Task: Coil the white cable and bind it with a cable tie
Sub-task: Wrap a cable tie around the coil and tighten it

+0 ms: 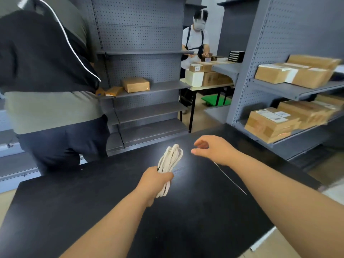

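The left hand grips the coiled white cable round its middle, holding the bundle just above the flat black table. To its right the right hand hovers with loosely curled fingers, holding nothing. A thin pale cable tie lies on the table beside the right forearm. Beyond stand grey perforated metal shelves bearing a brown cardboard box.
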Tool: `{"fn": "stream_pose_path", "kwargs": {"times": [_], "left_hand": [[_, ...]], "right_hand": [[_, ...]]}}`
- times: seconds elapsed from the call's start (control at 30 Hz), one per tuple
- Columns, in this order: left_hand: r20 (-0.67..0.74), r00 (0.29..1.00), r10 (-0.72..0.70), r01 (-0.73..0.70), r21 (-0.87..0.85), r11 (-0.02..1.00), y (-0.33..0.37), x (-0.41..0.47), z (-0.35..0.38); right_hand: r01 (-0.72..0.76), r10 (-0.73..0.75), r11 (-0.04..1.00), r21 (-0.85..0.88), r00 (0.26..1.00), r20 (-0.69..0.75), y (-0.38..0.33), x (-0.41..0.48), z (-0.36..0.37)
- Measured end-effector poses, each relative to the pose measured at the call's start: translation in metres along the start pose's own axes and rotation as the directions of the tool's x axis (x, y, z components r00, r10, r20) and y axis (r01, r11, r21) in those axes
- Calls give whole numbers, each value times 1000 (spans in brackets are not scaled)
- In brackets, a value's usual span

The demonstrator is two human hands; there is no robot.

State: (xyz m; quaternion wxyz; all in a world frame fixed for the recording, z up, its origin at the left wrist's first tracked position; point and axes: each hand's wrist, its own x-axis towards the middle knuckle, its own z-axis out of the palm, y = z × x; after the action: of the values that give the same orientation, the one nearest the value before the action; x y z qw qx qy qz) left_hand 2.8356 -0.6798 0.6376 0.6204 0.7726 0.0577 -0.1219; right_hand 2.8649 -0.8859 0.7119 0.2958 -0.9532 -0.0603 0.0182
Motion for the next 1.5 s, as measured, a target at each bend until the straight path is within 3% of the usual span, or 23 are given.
{"fn": "stream_pose_path", "kwargs": {"times": [0.1,0.2,0.47,0.67,0.83,1.2,1.3,1.4,1.5], "left_hand": [[31,997,-71,76,-196,978,0,11,31],[54,992,-115,126,-281,952,1,24,61],[68,980,-189,201,-352,914,0,68,135],[39,974,-224,220,-415,883,-3,102,169],[-23,965,-261,224,-450,864,-10,122,176],[-78,954,-290,225,-450,864,-14,134,171],[-83,955,-285,223,-435,873,-13,130,167],[-107,955,-278,209,-424,881,-9,126,157],[-157,949,-274,185,-426,886,-3,119,140]], "right_hand": [[-122,126,992,41,980,-153,42,3,-6],[-242,245,969,41,943,-223,89,5,-9],[-481,476,862,-160,877,-70,201,17,17],[-431,474,836,-339,879,54,251,46,51],[-325,405,813,-484,912,69,265,66,81],[-213,301,820,-531,950,83,263,93,97],[-266,331,875,-405,939,99,255,95,98],[-307,302,951,37,948,100,231,100,95],[-174,167,886,430,984,54,189,103,84]]}}
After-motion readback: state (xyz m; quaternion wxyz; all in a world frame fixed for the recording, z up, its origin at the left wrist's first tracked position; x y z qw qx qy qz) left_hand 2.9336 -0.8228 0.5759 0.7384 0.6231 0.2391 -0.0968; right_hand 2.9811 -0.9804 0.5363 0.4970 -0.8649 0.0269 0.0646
